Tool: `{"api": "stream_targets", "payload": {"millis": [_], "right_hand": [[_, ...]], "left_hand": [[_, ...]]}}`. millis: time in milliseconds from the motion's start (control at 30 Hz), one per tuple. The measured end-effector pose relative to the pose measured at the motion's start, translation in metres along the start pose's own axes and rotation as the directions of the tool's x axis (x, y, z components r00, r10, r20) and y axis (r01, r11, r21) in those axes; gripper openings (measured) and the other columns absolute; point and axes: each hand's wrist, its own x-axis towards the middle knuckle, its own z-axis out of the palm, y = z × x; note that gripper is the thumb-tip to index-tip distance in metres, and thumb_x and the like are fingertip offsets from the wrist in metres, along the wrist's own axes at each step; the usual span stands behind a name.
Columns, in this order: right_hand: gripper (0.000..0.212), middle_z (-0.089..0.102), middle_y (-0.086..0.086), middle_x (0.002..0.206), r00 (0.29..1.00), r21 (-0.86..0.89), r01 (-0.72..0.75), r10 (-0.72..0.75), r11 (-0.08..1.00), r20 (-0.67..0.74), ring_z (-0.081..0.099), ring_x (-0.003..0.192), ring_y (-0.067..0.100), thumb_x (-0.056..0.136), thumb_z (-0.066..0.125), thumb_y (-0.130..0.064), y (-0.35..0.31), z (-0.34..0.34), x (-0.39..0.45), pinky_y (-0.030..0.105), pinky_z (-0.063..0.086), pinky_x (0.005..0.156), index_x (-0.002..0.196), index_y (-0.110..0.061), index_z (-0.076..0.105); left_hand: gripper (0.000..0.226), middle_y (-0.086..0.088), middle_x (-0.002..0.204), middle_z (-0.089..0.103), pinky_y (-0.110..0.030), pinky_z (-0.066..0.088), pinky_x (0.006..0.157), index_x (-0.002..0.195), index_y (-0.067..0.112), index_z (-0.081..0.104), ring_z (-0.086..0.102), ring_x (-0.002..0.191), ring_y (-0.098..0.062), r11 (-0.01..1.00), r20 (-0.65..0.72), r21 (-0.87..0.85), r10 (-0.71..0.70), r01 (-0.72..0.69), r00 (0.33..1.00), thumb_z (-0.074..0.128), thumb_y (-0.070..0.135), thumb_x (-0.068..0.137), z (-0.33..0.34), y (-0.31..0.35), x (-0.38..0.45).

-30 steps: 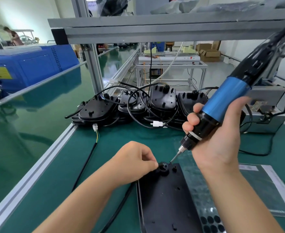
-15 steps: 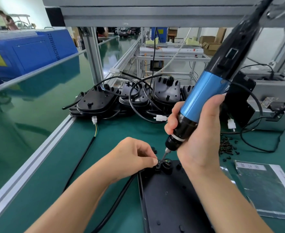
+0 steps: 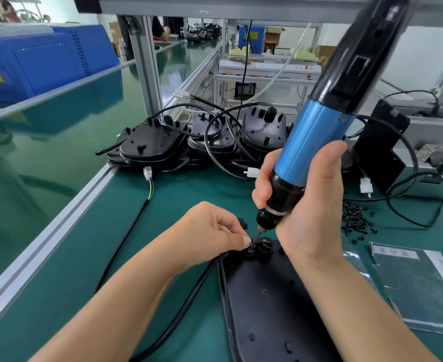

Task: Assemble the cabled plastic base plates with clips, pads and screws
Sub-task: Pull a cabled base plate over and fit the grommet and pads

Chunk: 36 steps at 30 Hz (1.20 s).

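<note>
A black plastic base plate [image 3: 264,304] lies flat on the green mat in front of me, its black cable [image 3: 189,296] leaving at the top left corner. My right hand [image 3: 306,205] grips a blue and black electric screwdriver [image 3: 317,142], held nearly upright, its bit tip down on a small black clip [image 3: 251,249] at the plate's top edge. My left hand [image 3: 210,228] pinches that clip with thumb and forefinger beside the bit. The screw itself is hidden under the tip.
Several finished black plates with cables [image 3: 204,142] are stacked at the back. A heap of black screws [image 3: 354,218] lies right of my right hand. A sheet of pads [image 3: 418,286] rests at the right. A grey power unit [image 3: 424,152] stands behind.
The screwdriver has tipped more upright and come left, its bit moving from the plate's round boss onto the clip at my left fingertips. My view has moved closer.
</note>
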Motion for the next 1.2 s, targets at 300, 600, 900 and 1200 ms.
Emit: {"api": "stream_targets", "payload": {"millis": [300,600,900,1200], "right_hand": [[0.09,0.053,0.013,0.072,0.987,0.01,-0.015,0.014,1.0,0.159,0.046,0.042,0.028,0.083,0.051,-0.066,0.0,0.009,-0.009,0.026,0.041,0.046,0.115,0.018,0.037],[0.108,0.05,0.005,0.057,0.987,0.025,-0.085,0.081,0.996,0.138,0.04,0.038,0.024,0.068,0.054,-0.079,0.004,0.004,-0.002,0.025,0.036,0.043,0.107,0.02,0.036],[0.069,0.05,0.009,0.062,0.985,0.067,-0.077,0.066,0.995,0.16,0.041,0.035,0.019,0.075,0.053,-0.073,0.012,0.003,0.004,0.027,0.034,0.04,0.103,-0.011,0.047],[0.064,0.044,0.005,0.053,0.959,0.129,-0.151,0.113,0.98,0.26,0.042,0.035,0.011,0.079,0.033,-0.073,0.018,-0.006,0.008,0.02,0.035,0.043,0.076,-0.013,0.053]], "left_hand": [[0.013,-0.005,0.059,0.059,-0.034,0.046,0.07,0.054,0.022,0.068,0.051,0.062,-0.013,1.0,-0.003,0.019,-0.015,0.016,1.0,0.073,0.032,0.062,-0.001,0.006,-0.001],[0.026,-0.022,0.079,0.068,-0.046,0.053,0.08,0.07,0.012,0.073,0.054,0.064,-0.019,1.0,-0.031,0.005,-0.013,0.013,0.999,0.072,0.035,0.058,0.001,0.007,-0.003],[0.012,-0.003,0.07,0.062,-0.032,0.049,0.068,0.067,0.019,0.071,0.054,0.063,-0.012,0.996,-0.137,0.069,0.07,-0.061,0.988,0.074,0.022,0.078,0.007,-0.005,-0.006],[0.011,0.003,0.083,0.067,-0.028,0.053,0.077,0.067,0.017,0.071,0.065,0.074,-0.01,0.992,-0.208,0.051,0.121,-0.113,0.971,0.071,0.013,0.078,0.017,-0.005,-0.017]]}}
